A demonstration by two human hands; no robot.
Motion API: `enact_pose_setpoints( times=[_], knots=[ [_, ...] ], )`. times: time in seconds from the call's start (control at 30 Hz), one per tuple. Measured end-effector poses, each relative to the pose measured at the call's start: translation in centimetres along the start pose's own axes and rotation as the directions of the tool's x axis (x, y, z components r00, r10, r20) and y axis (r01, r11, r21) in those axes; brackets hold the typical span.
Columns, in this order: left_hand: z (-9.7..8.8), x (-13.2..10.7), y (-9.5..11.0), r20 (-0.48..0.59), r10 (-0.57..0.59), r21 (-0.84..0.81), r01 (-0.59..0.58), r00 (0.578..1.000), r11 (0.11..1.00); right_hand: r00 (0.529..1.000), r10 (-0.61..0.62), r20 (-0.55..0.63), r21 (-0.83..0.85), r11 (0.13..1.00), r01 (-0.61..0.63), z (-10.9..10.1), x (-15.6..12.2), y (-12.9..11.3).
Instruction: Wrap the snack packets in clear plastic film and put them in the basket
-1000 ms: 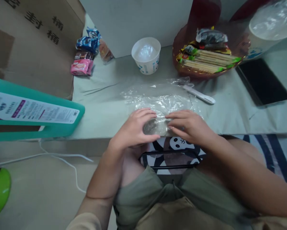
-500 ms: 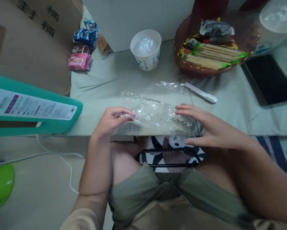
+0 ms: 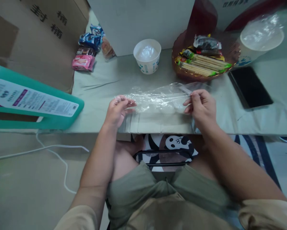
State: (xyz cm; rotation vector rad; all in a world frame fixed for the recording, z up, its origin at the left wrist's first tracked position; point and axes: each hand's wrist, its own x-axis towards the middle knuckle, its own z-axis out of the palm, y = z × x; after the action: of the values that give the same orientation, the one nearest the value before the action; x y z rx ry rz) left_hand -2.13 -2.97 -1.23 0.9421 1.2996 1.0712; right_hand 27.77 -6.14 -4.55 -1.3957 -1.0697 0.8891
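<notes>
A clear plastic bag (image 3: pixel 157 100) is stretched sideways above the front of the table. My left hand (image 3: pixel 119 110) pinches its left end between thumb and fingers. At the other end, my right hand (image 3: pixel 202 105) is closed on the bag's edge, with the fingertips bent inward. Behind the film, near the right fingers, part of a white utility knife or similar slim tool (image 3: pixel 185 90) shows through; the rest is covered by the bag and hand.
A paper cup (image 3: pixel 147 60) with clear plastic inside stands behind the bag. Right of it are a snack bowl (image 3: pixel 181 75), a larger paper tub (image 3: pixel 260 40) and a black phone (image 3: pixel 250 88). Small snack packs (image 3: pixel 84 62) and a teal box (image 3: pixel 71 103) are at left.
My right hand, spread before, has closed on the bag's right end. Both hands have risen a little, and the bag has gone from crumpled on the table to drawn out between them.
</notes>
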Motion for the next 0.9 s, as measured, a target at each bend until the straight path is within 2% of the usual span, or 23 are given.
enact_pose_setpoints(
  times=[0.07,0.13,0.27,0.33,0.43,0.5,0.6,0.7,0.77,0.83,0.9],
  knots=[
    [0.6,0.4,-0.1,-0.081,-0.023,-0.001,0.023,0.996,1.000,0.999,0.011,0.030,-0.090,0.996,-0.008,0.6,0.0,-0.1],
    [0.7,0.9,-0.4,-0.149,0.011,0.074,0.000,0.989,0.997,0.998,0.004,0.065,-0.210,0.978,0.010,0.8,0.2,-0.3],
    [0.1,1.7,-1.2,-0.158,0.113,0.346,-0.053,0.981,0.937,0.997,0.018,0.071,-0.465,0.885,0.017,0.1,0.6,-0.5],
    [-0.4,1.8,-1.4,-0.162,0.144,0.512,-0.042,0.976,0.858,0.999,0.026,0.039,-0.591,0.806,0.002,-0.4,0.8,-0.5],
    [-0.7,1.6,-1.1,-0.199,0.187,0.735,0.021,0.962,0.678,1.000,-0.009,0.001,-0.733,0.680,0.007,-1.0,1.0,-0.4],
    [-0.6,1.3,-0.7,-0.212,0.227,0.823,0.048,0.951,0.566,0.997,-0.070,0.032,-0.779,0.623,0.069,-1.2,1.0,-0.2],
    [-0.3,1.0,-0.4,-0.210,0.286,0.866,0.042,0.935,0.499,0.969,-0.187,0.160,-0.794,0.559,0.239,-1.2,0.5,0.1],
    [-0.4,1.4,-0.8,-0.197,0.313,0.872,0.021,0.929,0.489,0.918,-0.241,0.316,-0.762,0.511,0.397,-0.7,-0.8,0.1],
    [-0.8,2.0,-1.3,-0.156,0.304,0.851,-0.029,0.940,0.524,0.882,-0.250,0.399,-0.718,0.514,0.470,-0.5,-1.7,-0.3],
    [-1.2,2.6,-1.6,-0.076,0.274,0.778,-0.115,0.959,0.617,0.857,-0.298,0.421,-0.658,0.550,0.515,-0.4,-2.2,-1.2],
    [-1.3,2.8,-1.6,0.015,0.251,0.646,-0.201,0.968,0.736,0.853,-0.377,0.362,-0.608,0.598,0.522,-0.4,-2.1,-2.2]
  ],
)
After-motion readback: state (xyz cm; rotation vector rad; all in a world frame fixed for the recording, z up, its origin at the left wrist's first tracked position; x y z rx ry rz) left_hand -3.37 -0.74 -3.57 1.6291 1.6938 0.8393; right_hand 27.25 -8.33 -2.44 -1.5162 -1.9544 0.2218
